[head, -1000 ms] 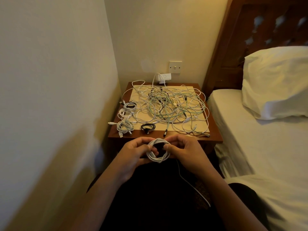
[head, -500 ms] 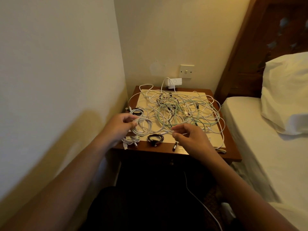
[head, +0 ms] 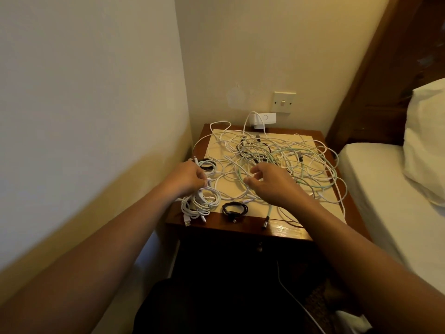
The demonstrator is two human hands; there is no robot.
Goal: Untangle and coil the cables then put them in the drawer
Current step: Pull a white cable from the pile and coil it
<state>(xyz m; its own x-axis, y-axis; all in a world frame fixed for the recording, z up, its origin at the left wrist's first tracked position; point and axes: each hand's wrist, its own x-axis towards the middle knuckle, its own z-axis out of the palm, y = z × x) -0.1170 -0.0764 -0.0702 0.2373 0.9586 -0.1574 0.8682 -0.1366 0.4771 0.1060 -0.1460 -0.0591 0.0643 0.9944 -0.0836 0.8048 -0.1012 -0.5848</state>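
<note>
A big tangle of white, mint and black cables [head: 277, 160] covers a cream mat on the wooden nightstand [head: 240, 227]. At the mat's left edge lie white coiled cables [head: 199, 204], and a small black coil [head: 234, 209] sits beside them. My left hand [head: 187, 178] is over the white coils, and its curled fingertips pinch a loop of the top white coiled cable. My right hand [head: 269, 184] hovers over the near part of the tangle with fingers loosely curled and nothing in them. The drawer front below is dark; only its knob [head: 259, 247] shows.
A wall runs close along the left. A white charger [head: 263, 119] sits under a wall switch [head: 284, 102] behind the table. The bed [head: 385, 189] with a pillow [head: 428, 141] is on the right. A mint cable's metal plug [head: 265, 224] lies near the front edge.
The white coil that both hands held over my lap went with my left hand to the coils at the table's left. My right hand let go and moved over the tangle.
</note>
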